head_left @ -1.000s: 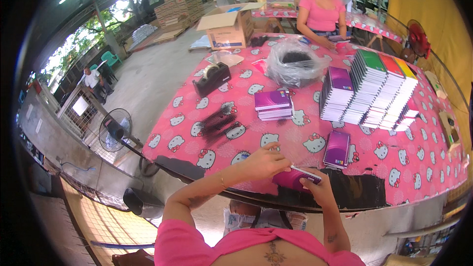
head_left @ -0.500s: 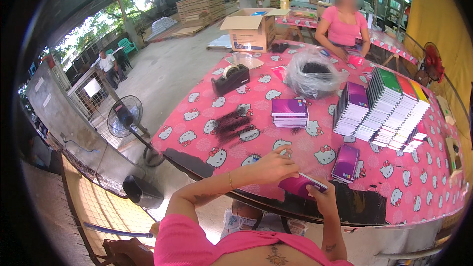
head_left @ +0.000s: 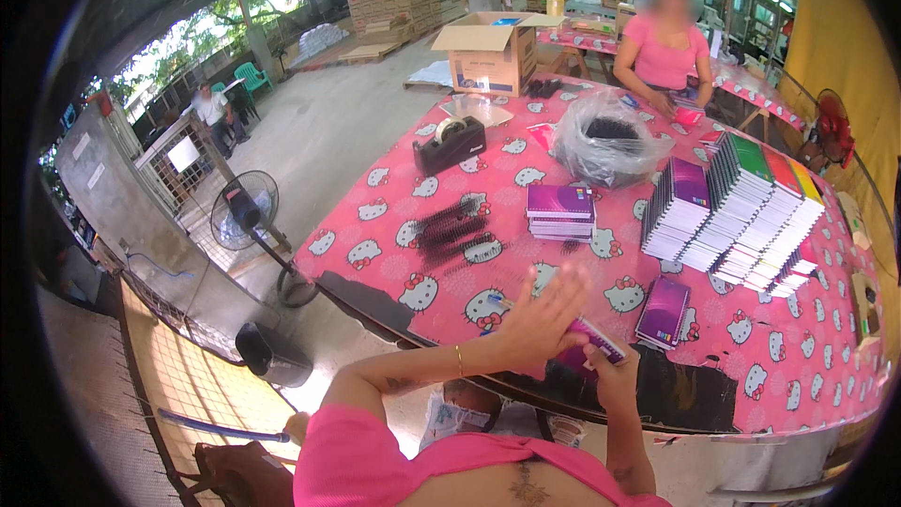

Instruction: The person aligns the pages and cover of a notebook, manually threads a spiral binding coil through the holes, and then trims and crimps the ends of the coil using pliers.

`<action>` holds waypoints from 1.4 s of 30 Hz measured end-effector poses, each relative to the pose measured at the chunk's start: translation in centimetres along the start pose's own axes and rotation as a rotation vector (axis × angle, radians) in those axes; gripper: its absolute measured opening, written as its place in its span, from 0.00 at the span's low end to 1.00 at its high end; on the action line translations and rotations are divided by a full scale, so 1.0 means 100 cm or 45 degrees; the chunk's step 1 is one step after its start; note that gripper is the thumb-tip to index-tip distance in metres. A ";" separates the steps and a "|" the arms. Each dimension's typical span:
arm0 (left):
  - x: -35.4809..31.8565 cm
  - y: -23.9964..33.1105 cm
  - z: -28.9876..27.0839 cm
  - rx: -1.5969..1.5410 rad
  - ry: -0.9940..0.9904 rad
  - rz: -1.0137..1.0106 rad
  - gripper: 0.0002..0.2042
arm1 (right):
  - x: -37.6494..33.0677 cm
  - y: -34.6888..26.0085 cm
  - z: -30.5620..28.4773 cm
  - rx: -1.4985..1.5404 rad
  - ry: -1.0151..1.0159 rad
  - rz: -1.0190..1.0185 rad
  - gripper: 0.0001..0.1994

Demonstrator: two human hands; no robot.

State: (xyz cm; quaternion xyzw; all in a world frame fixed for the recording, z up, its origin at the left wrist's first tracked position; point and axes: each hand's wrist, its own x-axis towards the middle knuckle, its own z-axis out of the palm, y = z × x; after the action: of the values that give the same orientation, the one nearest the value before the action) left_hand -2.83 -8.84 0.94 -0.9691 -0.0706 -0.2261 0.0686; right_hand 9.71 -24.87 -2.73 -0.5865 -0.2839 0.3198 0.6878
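Observation:
My right hand (head_left: pixel 615 371) is closed around the lower end of a small purple notebook (head_left: pixel 602 342), held tilted above the table's near edge. My left hand (head_left: pixel 544 319) has its fingers stretched out and lies at the notebook's upper side, hiding part of it. Whether its palm touches the notebook I cannot tell. Just right of them a purple notebook (head_left: pixel 664 312) lies on the table. Beyond my hands is a short stack of purple notebooks (head_left: pixel 560 213). Loose black binding coils (head_left: pixel 450 233) lie to the left, and a pen (head_left: pixel 498 301) shows beside my left hand.
On the pink patterned tablecloth (head_left: pixel 366 216) are a tape dispenser (head_left: pixel 450 145), a plastic bag of black coils (head_left: pixel 610 143) and tall notebook stacks (head_left: pixel 732 216). An open carton (head_left: pixel 488 61) stands at the far end. A person (head_left: pixel 664 52) works across the table. A fan (head_left: pixel 244 211) stands left.
My left hand has gone from bent fingers at the notebook's end to stretched fingers along its side. The notebook has turned more edge-on in my right hand. The view has shifted slightly.

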 end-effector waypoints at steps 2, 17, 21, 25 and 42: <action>-0.010 0.007 0.010 -0.078 -0.019 0.048 0.40 | 0.004 -0.004 -0.008 0.044 0.073 -0.028 0.14; 0.016 0.022 0.019 -0.317 0.005 0.119 0.41 | -0.006 0.007 -0.015 -0.136 0.048 -0.031 0.14; -0.023 0.047 0.046 -0.536 0.167 0.179 0.32 | 0.003 0.021 -0.036 -0.224 0.056 -0.142 0.13; 0.016 0.002 0.043 -0.385 0.062 0.387 0.19 | 0.000 0.030 -0.033 -0.304 -0.031 -0.060 0.12; -0.004 0.048 0.062 -0.496 -0.253 0.212 0.41 | 0.013 0.037 -0.033 -0.492 -0.003 -0.088 0.15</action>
State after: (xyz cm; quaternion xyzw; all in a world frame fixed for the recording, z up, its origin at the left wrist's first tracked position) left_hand 0.24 -12.53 -5.27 -0.9840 0.0481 -0.1327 -0.1084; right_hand 12.67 -25.54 -6.84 -0.6973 -0.3608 0.2364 0.5725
